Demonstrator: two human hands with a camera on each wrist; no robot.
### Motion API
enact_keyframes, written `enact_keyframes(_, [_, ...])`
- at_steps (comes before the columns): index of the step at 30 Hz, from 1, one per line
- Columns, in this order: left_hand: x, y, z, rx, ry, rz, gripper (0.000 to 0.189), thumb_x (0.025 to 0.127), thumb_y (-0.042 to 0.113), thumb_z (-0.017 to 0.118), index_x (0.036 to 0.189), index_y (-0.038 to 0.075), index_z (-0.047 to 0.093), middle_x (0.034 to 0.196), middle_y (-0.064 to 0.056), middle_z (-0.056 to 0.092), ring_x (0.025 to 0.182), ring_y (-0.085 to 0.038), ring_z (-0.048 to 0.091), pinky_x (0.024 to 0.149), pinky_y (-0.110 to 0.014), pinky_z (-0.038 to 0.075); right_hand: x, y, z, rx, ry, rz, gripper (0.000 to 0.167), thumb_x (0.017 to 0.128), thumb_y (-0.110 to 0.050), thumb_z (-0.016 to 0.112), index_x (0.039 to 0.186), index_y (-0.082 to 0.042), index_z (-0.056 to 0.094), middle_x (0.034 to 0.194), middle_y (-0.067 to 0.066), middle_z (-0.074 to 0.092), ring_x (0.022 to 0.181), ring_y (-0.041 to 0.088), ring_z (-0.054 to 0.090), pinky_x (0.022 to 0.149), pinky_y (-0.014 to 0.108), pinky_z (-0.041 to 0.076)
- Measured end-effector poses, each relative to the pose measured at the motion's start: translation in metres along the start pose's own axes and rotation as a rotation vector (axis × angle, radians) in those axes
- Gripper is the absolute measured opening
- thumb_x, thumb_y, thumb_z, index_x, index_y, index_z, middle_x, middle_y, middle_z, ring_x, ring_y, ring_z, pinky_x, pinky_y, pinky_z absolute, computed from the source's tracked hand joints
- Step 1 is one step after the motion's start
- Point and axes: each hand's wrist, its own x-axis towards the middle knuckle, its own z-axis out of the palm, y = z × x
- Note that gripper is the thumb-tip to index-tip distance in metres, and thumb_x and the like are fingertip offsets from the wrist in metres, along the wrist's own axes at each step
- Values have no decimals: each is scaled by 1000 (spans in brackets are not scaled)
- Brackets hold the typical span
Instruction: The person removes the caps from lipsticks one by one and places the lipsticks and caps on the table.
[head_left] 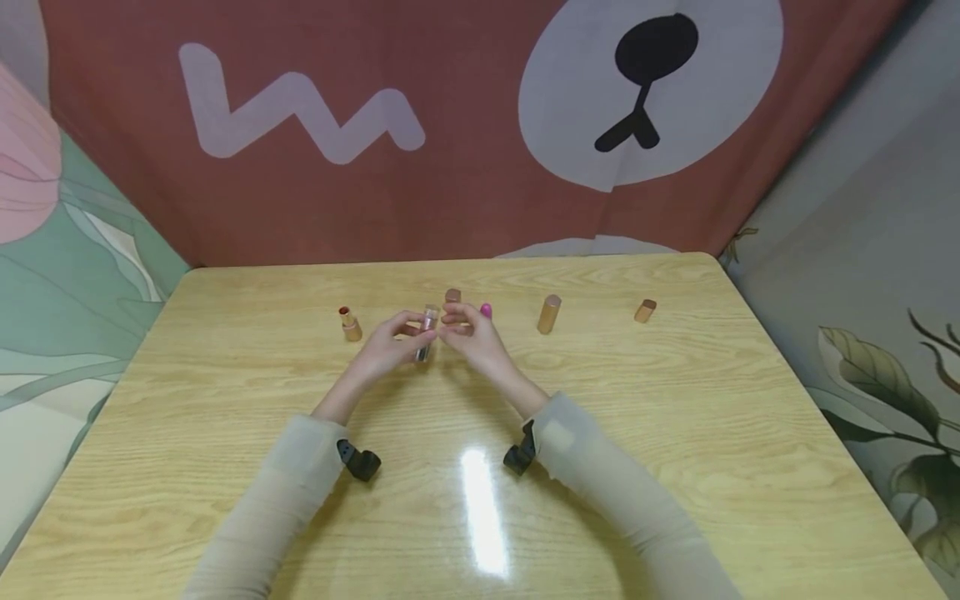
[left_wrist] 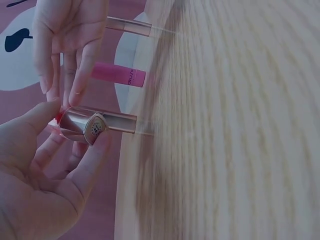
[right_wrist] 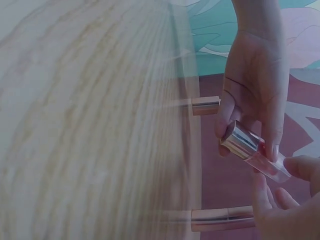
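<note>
Here's the left grip [head_left: 388,343], closed round a slim tube [right_wrist: 264,160]: metal cap [right_wrist: 240,141] at one end, clear pinkish body pointing toward the right grip [head_left: 476,335]. And that right grip is narrow, thumb and a fingertip about the clear end; touching or only just beside, I can't tell. So, by my reading, a two-handed handling step is on, the tube up off the table [head_left: 420,508] between both hands. The next move calls for a steady left hold and right fingers placed squarely on that smooth end. Now the lettering: a pink tube [left_wrist: 120,74], just beyond the right grip, carries small dark characters near its base, too small to read. A round emblem [left_wrist: 96,128] marks the cap's end, its detail blurred. Left of the left grip, an open gold lipstick [head_left: 351,327], no writing legible there.
</note>
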Motion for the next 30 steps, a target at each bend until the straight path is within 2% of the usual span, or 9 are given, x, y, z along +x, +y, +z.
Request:
enact_keyframes(5, [0, 1, 3, 7, -5, -4, 42, 93, 27, 62, 129, 7, 53, 126, -20, 55, 109, -27, 58, 89, -40, 56, -2, 1, 1, 13, 13, 3, 45, 94, -12, 60, 135, 0, 47, 127, 22, 56, 117, 36, 58, 98, 39, 52])
enact_keyframes(9, [0, 2, 5, 8, -7, -13, 39, 91, 23, 65, 126, 7, 56, 123, -18, 58, 103, -24, 61, 86, -35, 56, -3, 2, 2, 21, 22, 9, 46, 93, -13, 61, 135, 0, 47, 128, 22, 57, 116, 36, 59, 97, 39, 52])
enact_keyframes(18, [-1, 1, 8, 6, -21, 1, 39, 90, 18, 67, 124, 3, 56, 126, -18, 58, 111, -29, 60, 85, -34, 54, -6, 5, 2, 33, 50, 5, 41, 93, -11, 61, 131, 3, 51, 126, 23, 58, 113, 36, 60, 95, 37, 53])
enact_keyframes(24, [1, 2, 10, -47, -47, -2, 42, 89, 10, 67, 128, 1, 53, 130, -19, 56, 117, -32, 60, 91, -33, 55, -7, 6, 0, 45, 70, 19, 38, 91, -11, 63, 126, 3, 55, 124, 22, 61, 113, 35, 61, 98, 37, 52])
enact_keyframes(30, [0, 4, 10, -55, -76, 26, 43, 91, 11, 65, 130, 3, 52, 132, -18, 56, 120, -33, 57, 95, -37, 54, -8, 5, -3, 102, 100, 17, 34, 91, -10, 64, 121, 3, 56, 123, 21, 61, 115, 33, 61, 99, 36, 52])
